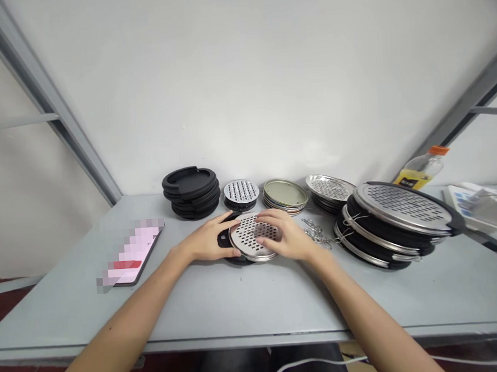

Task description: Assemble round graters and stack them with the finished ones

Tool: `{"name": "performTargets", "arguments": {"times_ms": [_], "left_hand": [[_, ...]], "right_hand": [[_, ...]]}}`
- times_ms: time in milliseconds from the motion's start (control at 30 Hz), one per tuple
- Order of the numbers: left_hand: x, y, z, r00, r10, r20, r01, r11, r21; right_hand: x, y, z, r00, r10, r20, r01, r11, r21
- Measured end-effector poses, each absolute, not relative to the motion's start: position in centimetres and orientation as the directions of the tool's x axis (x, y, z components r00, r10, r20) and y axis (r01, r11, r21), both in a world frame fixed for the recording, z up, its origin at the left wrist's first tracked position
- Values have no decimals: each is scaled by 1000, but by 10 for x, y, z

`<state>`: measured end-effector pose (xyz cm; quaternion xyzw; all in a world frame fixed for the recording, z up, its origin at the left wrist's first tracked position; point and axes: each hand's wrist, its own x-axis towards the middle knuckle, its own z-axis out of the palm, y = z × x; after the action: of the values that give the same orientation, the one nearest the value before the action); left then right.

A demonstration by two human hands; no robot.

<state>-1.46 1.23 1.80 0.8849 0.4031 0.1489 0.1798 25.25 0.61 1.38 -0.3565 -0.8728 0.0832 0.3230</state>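
A round perforated metal disc (252, 239) lies on a black ring holder (224, 239) on the grey table, near the middle. My left hand (212, 239) rests at the left side of the disc and holder, its fingers spread over the rim. On the right side, my right hand (283, 234) touches the disc's top and edge with parted, bent fingers. Behind them stand a stack of small grater discs (241, 192), a stack of greenish round plates (285, 193) and a stack of larger perforated discs (330, 187).
Black ring holders (192, 190) are stacked at the back left. A phone (137, 252) lies on the left. Wire clips (316, 233) and a tall stack of assembled discs (401, 204) are on the right, with a bottle (420, 170) and a white tray (473, 211) beyond.
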Motion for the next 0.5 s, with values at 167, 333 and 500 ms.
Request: {"name": "performTargets", "arguments": {"times_ms": [167,333,500], "left_hand": [[-16,12,20,687,725,54,629,-629,456],[-15,10,19,674,737,49,640,-616,459],[-13,8,20,665,745,56,647,-612,455]], "right_hand": [[261,15,8,-457,788,413,682,608,-407],[254,12,3,-436,820,370,679,570,-462],[248,9,-1,-417,831,367,675,554,-487]]}}
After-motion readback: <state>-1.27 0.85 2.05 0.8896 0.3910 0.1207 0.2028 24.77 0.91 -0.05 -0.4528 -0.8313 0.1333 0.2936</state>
